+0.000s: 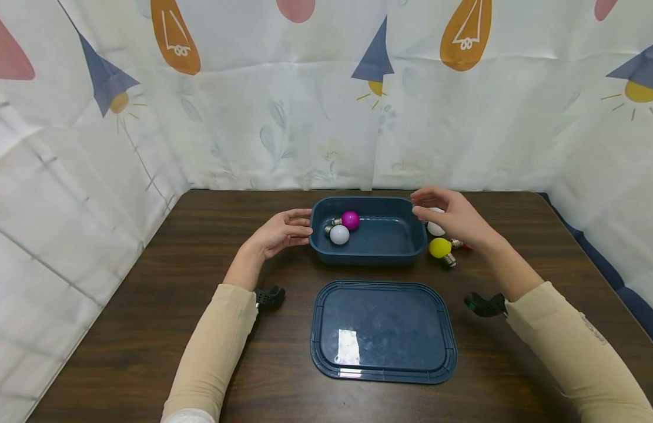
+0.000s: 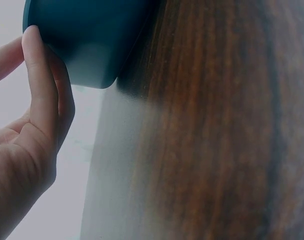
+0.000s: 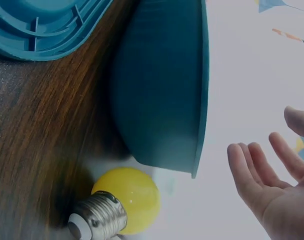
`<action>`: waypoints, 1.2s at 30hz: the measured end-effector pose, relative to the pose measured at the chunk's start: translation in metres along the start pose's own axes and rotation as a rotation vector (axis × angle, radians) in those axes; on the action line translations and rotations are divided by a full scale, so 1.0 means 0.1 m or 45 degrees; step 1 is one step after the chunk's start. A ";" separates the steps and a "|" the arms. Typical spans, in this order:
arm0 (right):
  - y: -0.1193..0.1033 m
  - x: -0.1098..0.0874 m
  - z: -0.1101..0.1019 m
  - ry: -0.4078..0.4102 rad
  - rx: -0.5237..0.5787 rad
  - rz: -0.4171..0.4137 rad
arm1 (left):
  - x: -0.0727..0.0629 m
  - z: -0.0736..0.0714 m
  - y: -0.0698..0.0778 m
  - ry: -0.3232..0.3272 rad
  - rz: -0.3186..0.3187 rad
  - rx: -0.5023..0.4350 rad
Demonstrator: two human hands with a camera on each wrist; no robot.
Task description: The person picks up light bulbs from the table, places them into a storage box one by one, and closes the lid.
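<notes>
A dark blue box [image 1: 368, 258] stands on the table with a magenta light bulb [image 1: 350, 220] and a white light bulb [image 1: 339, 235] inside, at its left end. My left hand [image 1: 284, 234] touches the box's left end, fingertips right at the rim in the left wrist view. Over the box's right end hovers my right hand [image 1: 453, 216], fingers loosely bent and nothing held. Beneath and beside it lie a yellow light bulb [image 3: 134, 200], another white bulb [image 1: 436, 228] partly hidden by the hand, and a mostly hidden bulb with a red part.
A dark blue lid [image 1: 383, 329] lies flat on the brown wooden table [image 1: 146, 329], in front of the box. Behind the table hangs a white curtain [image 1: 315, 129] printed with lamps and bulbs. Dark bands circle both wrists.
</notes>
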State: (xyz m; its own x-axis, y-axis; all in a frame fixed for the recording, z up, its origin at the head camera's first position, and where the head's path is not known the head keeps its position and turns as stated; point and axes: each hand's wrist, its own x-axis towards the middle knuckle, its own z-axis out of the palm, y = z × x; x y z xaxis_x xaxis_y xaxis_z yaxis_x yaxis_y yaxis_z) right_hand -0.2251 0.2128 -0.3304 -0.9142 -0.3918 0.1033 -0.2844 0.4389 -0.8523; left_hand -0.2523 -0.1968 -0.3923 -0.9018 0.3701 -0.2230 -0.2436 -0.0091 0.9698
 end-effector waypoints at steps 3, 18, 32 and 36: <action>0.02 -0.04 -0.04 0.014 0.020 -0.002 | 0.01 0.01 -0.01 -0.004 0.004 0.006; 0.19 -0.23 -0.23 0.164 0.203 0.024 | 0.06 0.05 -0.04 0.014 -0.001 0.015; 0.35 -0.30 -0.33 0.216 0.346 -0.004 | 0.05 0.03 -0.02 0.012 -0.010 0.026; 0.32 -0.26 -0.41 0.197 0.221 0.038 | 0.03 0.00 -0.01 0.021 -0.001 0.028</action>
State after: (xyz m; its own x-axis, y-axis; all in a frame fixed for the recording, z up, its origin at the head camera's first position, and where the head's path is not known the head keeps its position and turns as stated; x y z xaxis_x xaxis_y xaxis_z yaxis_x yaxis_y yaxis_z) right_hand -0.2223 0.2699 -0.3397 -0.9585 -0.2466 0.1428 -0.2151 0.2973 -0.9302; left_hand -0.2546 -0.1962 -0.3940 -0.9073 0.3551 -0.2252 -0.2364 0.0119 0.9716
